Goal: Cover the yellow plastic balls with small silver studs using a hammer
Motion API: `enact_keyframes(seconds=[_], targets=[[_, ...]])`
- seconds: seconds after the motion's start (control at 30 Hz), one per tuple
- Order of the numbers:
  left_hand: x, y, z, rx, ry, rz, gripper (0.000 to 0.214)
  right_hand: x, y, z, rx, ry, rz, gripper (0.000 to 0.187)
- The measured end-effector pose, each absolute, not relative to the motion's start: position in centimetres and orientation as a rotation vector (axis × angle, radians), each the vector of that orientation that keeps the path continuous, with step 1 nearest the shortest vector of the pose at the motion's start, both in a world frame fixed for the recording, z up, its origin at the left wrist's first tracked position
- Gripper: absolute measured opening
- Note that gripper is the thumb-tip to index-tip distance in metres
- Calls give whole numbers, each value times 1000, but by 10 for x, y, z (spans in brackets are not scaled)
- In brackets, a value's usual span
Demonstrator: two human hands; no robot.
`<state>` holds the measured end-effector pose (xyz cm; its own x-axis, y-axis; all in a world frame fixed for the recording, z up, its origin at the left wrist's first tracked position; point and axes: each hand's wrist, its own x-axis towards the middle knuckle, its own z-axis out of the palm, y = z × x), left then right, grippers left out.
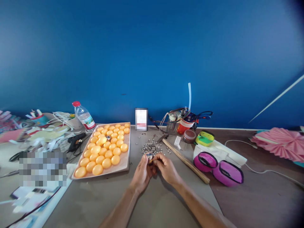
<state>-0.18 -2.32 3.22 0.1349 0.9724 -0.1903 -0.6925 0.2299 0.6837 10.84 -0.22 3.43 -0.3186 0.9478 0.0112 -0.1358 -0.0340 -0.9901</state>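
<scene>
My left hand and my right hand meet at the middle of the table, fingers curled together round a small shiny round piece and a thin stick. Just beyond them lies a heap of small silver metal bits. To the left stands a flat tray filled with several orange balls; one ball in it looks covered in silver.
A long wooden stick lies right of my hands, by an open pink case and a yellow-green one. A water bottle, glue gun, tool cup and pink paper fan stand around; clutter fills the left.
</scene>
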Motion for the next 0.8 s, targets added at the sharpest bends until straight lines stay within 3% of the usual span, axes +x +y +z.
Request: enact_keyframes(seconds=[0.8], targets=[[1, -26, 22, 659, 798, 1279, 31, 109, 1, 30, -998, -1243, 1614, 15]])
